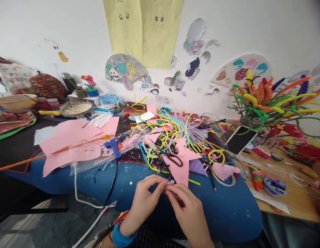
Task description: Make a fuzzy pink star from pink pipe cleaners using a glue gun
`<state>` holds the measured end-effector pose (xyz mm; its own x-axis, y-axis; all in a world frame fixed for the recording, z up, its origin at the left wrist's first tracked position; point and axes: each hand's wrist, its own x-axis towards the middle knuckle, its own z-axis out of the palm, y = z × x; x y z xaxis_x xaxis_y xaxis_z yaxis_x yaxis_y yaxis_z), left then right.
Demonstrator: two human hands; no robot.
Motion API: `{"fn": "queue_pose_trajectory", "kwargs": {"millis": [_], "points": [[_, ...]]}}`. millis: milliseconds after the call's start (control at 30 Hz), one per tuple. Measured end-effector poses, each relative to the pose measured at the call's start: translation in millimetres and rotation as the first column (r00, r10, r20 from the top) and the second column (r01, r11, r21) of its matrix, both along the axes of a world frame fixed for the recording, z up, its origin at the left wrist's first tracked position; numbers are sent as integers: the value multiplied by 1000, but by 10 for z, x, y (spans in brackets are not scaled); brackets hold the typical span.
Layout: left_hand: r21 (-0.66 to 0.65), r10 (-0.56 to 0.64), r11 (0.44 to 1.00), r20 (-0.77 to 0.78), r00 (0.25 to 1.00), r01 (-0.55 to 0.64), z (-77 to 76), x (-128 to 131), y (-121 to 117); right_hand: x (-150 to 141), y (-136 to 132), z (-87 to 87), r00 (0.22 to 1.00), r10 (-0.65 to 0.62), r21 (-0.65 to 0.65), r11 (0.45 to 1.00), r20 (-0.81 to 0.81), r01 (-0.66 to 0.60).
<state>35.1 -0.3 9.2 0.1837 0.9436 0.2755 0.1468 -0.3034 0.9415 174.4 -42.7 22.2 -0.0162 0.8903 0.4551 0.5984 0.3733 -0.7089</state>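
My left hand (146, 198) and my right hand (187, 206) meet low in the middle, over the blue table edge (227, 213). Both pinch a small pink piece (170, 183) between their fingertips; what it is I cannot make out. A blue band circles my left wrist (121, 236). Just beyond the fingers lies a cut pink paper shape (183, 160) with black-handled scissors (167, 156) resting on it. A pile of coloured pipe cleaners (175, 129) spreads behind that.
A blue glue gun (113, 144) lies left of centre, its cord running off the edge. Pink paper sheets (72, 141) cover the left. A phone (240, 139), a pencil (210, 170), a pink felt figure (224, 170) and a pipe-cleaner bouquet (266, 98) sit right.
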Motion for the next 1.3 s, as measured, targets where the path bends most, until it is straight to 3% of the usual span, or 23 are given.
{"fn": "queue_pose_trajectory", "kwargs": {"millis": [267,400,500,633,800,1000,1133,1300], "points": [[-19,-189,982,-114,975,188,123,-114,51,121,44,95,999,-29,19,999,29,28],[-7,-245,969,-113,963,246,162,-178,95,111,71,70,999,13,-116,993,-29,-16],[-69,-302,951,-26,953,300,151,-184,94,91,70,40,994,9,-158,987,-109,-26],[-142,-228,959,124,966,245,85,-148,57,54,59,-4,978,-23,-172,985,-206,-13],[-143,-145,975,173,974,170,32,-138,33,35,73,-51,937,-9,-245,966,-350,-83],[-266,-159,922,402,902,281,15,-119,54,5,79,-118,862,-66,-290,952,-503,-97],[-315,-134,897,472,871,309,-1,-106,53,-20,88,-183,762,-153,-340,936,-629,-93],[-350,-94,875,552,828,333,-41,-92,49,-42,104,-214,630,-195,-409,888,-752,-213]]}}
